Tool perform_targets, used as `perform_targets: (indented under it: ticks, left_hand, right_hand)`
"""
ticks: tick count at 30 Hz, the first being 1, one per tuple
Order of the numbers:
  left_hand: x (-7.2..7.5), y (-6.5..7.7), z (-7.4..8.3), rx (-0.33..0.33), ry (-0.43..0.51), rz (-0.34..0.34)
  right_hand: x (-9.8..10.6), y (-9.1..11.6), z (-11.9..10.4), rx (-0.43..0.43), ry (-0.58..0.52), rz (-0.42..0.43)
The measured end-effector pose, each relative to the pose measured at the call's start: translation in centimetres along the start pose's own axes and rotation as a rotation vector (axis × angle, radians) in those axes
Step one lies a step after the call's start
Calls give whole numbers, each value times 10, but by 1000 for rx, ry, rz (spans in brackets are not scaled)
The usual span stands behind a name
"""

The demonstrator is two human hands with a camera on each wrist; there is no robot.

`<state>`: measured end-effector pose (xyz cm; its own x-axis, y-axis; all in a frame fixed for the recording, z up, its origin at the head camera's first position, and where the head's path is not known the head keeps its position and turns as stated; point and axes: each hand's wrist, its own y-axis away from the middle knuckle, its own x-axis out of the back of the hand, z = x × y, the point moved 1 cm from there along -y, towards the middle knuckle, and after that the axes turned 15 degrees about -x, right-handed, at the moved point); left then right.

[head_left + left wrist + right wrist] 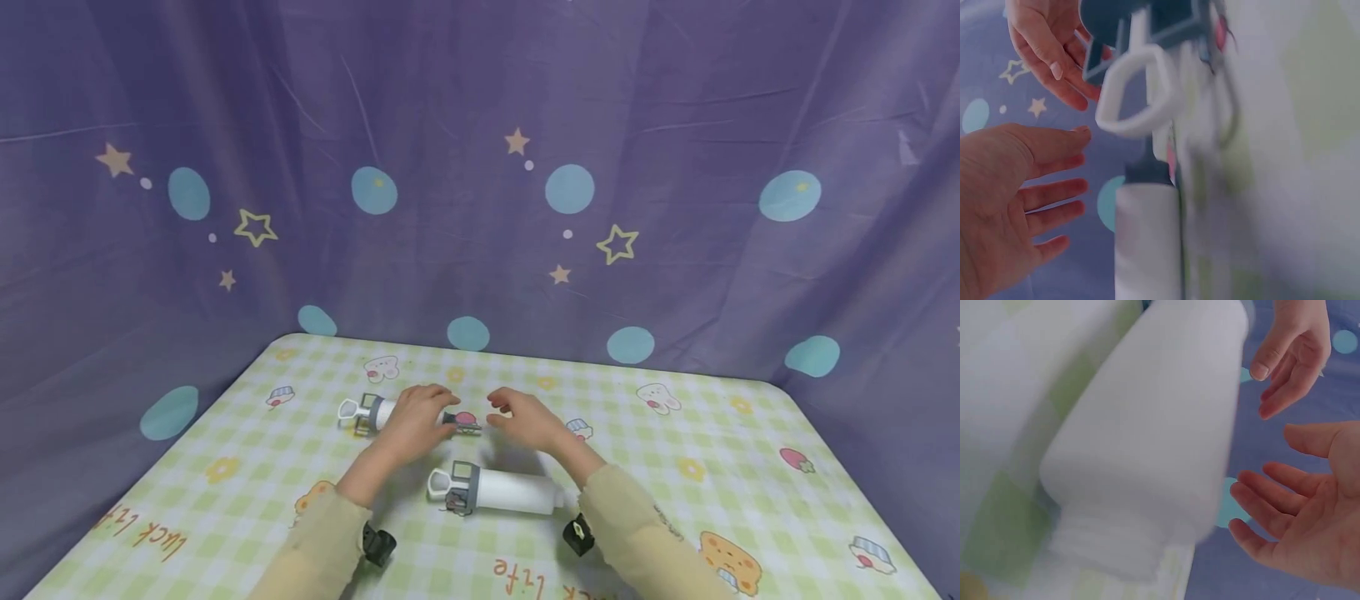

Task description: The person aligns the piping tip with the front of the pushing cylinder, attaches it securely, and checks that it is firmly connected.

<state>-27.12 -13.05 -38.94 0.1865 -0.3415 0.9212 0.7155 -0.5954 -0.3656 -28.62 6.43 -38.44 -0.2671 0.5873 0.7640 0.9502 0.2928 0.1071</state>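
Two syringe-shaped tubes with white barrels, grey flanges and white pull rings lie on the table. The farther tube [384, 412] has a dark nozzle [1147, 170] pointing right. Over its barrel in the head view is my left hand [417, 421]; the left wrist view has it beside the barrel, fingers apart and relaxed. My right hand [528, 422] hovers past the nozzle's end, its fingers loosely bent around nothing. Closer to me lies the nearer tube [517, 492], its bare threaded neck [1110, 544] large in the right wrist view. Neither hand holds anything.
A green-and-white checked cloth [247, 517] with printed cartoons covers the table. Behind it hangs a purple curtain [465, 100] with stars and blue dots. Dark wrist straps [378, 544] hang under both sleeves, the right one close to the nearer tube's neck.
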Motion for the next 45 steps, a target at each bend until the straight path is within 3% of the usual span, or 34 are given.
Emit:
perform_targets:
  ticks: [5, 11, 24, 36, 45]
  left_hand:
    - [0, -6, 13, -49, 20, 53]
    - [-3, -11, 29, -101, 27, 56]
    - [-17, -21, 72, -146, 32, -13]
    - [-27, -38, 109, -249, 21, -45]
    - [-47, -44, 134, -320, -3, -89]
  right_hand:
    - [11, 10, 3, 8, 20, 51]
    - [22, 22, 12, -4, 7, 81]
    - [37, 54, 49, -36, 7, 86]
    - [53, 84, 76, -59, 98, 23]
    - [59, 103, 93, -167, 104, -40]
